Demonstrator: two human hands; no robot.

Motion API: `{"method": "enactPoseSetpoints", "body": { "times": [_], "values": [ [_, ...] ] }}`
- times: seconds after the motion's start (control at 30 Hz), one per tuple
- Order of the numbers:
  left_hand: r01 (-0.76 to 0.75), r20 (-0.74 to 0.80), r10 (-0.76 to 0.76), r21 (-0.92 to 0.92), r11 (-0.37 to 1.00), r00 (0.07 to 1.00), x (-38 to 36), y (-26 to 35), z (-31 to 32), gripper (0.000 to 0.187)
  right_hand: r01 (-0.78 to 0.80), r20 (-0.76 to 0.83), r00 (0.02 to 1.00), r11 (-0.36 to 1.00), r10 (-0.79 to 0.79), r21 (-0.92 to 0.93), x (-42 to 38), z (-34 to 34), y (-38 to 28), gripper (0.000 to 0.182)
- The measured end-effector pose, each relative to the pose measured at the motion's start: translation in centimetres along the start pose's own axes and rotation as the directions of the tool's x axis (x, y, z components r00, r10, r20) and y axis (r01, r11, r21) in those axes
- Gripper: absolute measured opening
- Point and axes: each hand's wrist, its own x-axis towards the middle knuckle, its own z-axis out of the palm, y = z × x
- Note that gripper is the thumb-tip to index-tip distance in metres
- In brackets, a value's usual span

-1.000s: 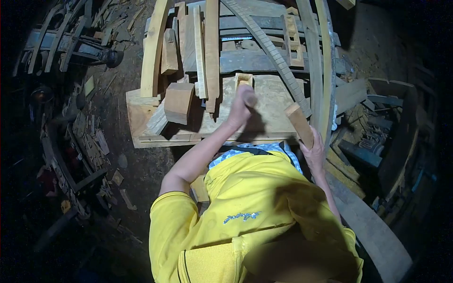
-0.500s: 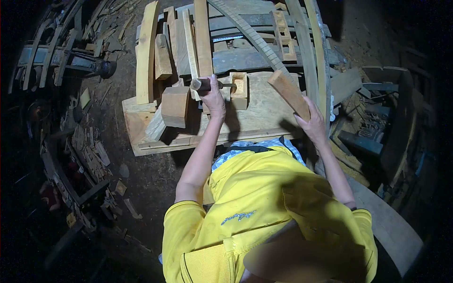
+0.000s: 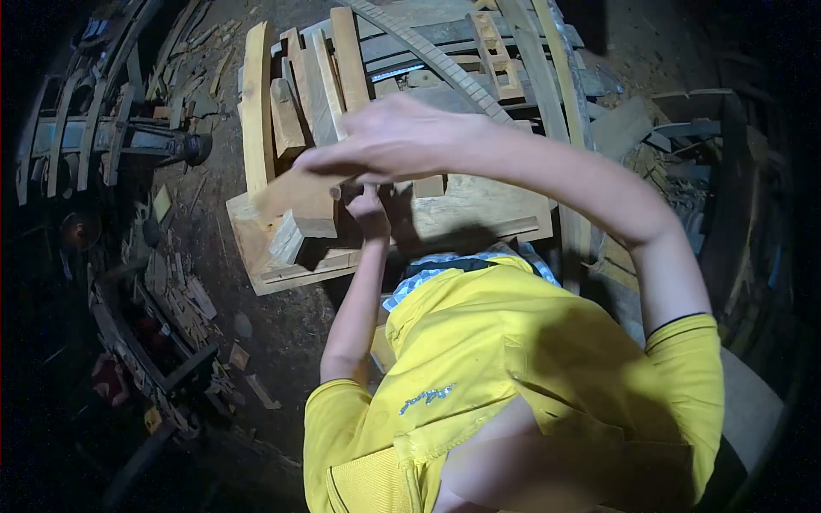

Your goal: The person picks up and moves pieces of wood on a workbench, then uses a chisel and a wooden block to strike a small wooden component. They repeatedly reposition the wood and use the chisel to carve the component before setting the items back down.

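Observation:
Motion blurs my right hand, which is wrapped round a wooden block at the left of the bench. Just below it, my left hand grips the handle of a chisel-like tool, seen end-on. The tool's blade is hidden behind my right hand. A hollowed wooden piece shows only its lower part under my right forearm. Beside my left hand sits a larger wood block, partly covered by the blurred block.
Long wooden pieces stand at the bench's back left. A mortised piece and a curved slatted strip lie at the back. The wooden bench top has a raised front strip. Wood scraps cover the floor at left.
My right hand has swung with its block from the right side of the bench across to the left, above my left hand. The view has shifted slightly.

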Motion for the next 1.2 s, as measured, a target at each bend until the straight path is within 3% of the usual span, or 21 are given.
{"method": "enactPoseSetpoints", "body": {
  "times": [0.03,0.07,0.1,0.13,0.17,0.2,0.27,0.33,0.4,0.43,0.47,0.5,0.53,0.63,0.67,0.8,0.87,1.0,1.07,1.13,1.2],
  "values": [
    [-0.146,-0.301,0.02,-0.402,0.904,0.953,0.0,0.3,1.2,0.025,-0.004,-0.005,1.0,1.0,0.004,0.0,1.6,0.0,-0.7,0.067],
    [-0.377,-0.556,-0.095,-0.67,0.64,0.826,0.2,0.5,2.4,0.026,0.104,0.03,0.994,0.994,-0.102,-0.041,3.1,0.3,-1.3,0.057],
    [-0.378,-0.559,-0.098,-0.669,0.64,0.824,0.1,0.7,2.0,0.026,0.214,0.073,0.975,0.974,-0.209,-0.078,3.9,0.8,-1.6,0.047],
    [-0.005,-0.257,-0.301,-0.767,0.641,0.918,-0.1,1.1,1.2,0.028,0.222,0.076,0.973,0.972,-0.216,-0.081,4.6,2.3,-1.0,0.047],
    [0.371,0.062,-0.494,-0.742,0.559,0.867,-0.2,1.3,0.8,0.031,0.289,0.128,0.956,0.931,-0.266,-0.223,5.5,4.4,0.3,0.03],
    [-0.041,-0.071,-0.329,-0.994,0.1,0.942,-0.6,1.3,2.0,0.037,0.354,0.185,0.934,0.864,-0.306,-0.358,6.2,5.3,0.9,0.015],
    [-0.203,-0.166,-0.346,-0.976,-0.075,0.923,0.7,1.0,3.8,0.04,0.352,0.243,0.932,0.822,-0.268,-0.447,6.4,2.9,-0.7,0.01],
    [-0.184,-0.125,-0.437,-0.978,-0.095,0.891,1.1,0.8,4.6,0.032,0.358,0.305,0.926,0.77,-0.221,-0.529,6.5,0.9,-1.2,0.006],
    [-0.159,-0.082,-0.515,-0.981,-0.107,0.853,0.5,0.6,3.7,0.024,0.287,0.29,0.938,0.891,-0.188,-0.351,6.6,-0.3,-1.3,0.024],
    [0.029,-0.061,-0.464,-0.983,0.184,0.884,-0.5,1.1,1.2,0.021,0.21,0.287,0.946,0.96,-0.151,-0.186,6.2,-0.8,-1.1,0.039],
    [0.196,-0.019,-0.42,-0.864,0.464,0.907,-1.0,1.4,-0.1,0.019,0.209,0.286,0.946,0.96,-0.151,-0.186,5.8,-0.9,-0.6,0.039],
    [0.116,0.027,-0.485,-0.981,0.155,0.874,-0.5,1.6,0.2,0.018,0.165,0.254,0.959,0.979,-0.129,-0.122,5.4,-1.0,0.1,0.045],
    [0.12,0.029,-0.484,-0.98,0.159,0.874,-0.4,1.5,0.3,0.018,0.119,0.221,0.97,0.991,-0.105,-0.053,4.9,-1.1,0.6,0.052],
    [-0.229,-0.361,-0.19,-0.839,0.493,0.913,-0.6,1.5,-0.2,0.023,0.049,0.187,0.982,0.993,-0.028,-0.111,3.4,-1.8,1.6,0.052],
    [-0.231,-0.36,-0.18,-0.837,0.496,0.916,-0.6,1.8,-0.3,0.023,0.04,0.181,0.983,0.993,-0.02,-0.109,3.1,-1.8,1.8,0.052],
    [-0.214,-0.284,-0.225,-0.932,0.293,0.932,-0.6,3.4,-1.0,0.022,-0.01,0.132,0.991,0.993,0.026,-0.121,1.9,-1.7,2.4,0.053],
    [-0.278,-0.371,-0.15,-0.859,0.431,0.916,-0.4,3.4,-0.8,0.026,-0.017,0.112,0.993,0.994,0.03,-0.112,1.7,-1.7,2.4,0.053],
    [-0.247,-0.372,-0.127,-0.798,0.55,0.92,-0.1,3.5,-0.5,0.027,0.019,0.154,0.988,0.997,-0.006,-0.08,2.1,-2.5,1.4,0.051],
    [-0.132,-0.23,-0.326,-0.946,0.294,0.917,-0.4,4.4,-0.9,0.027,0.047,0.174,0.984,0.998,-0.037,-0.049,2.8,-2.7,0.2,0.05],
    [-0.18,-0.284,-0.314,-0.93,0.32,0.906,-0.4,3.8,-0.1,0.026,0.178,0.214,0.962,0.984,-0.17,-0.021,3.8,-2.4,-0.7,0.05],
    [-0.117,-0.185,-0.374,-0.973,0.197,0.909,-0.5,3.9,0.0,0.024,0.257,0.15,0.955,0.966,-0.254,-0.001,4.9,0.1,0.2,0.044]
  ]
}}
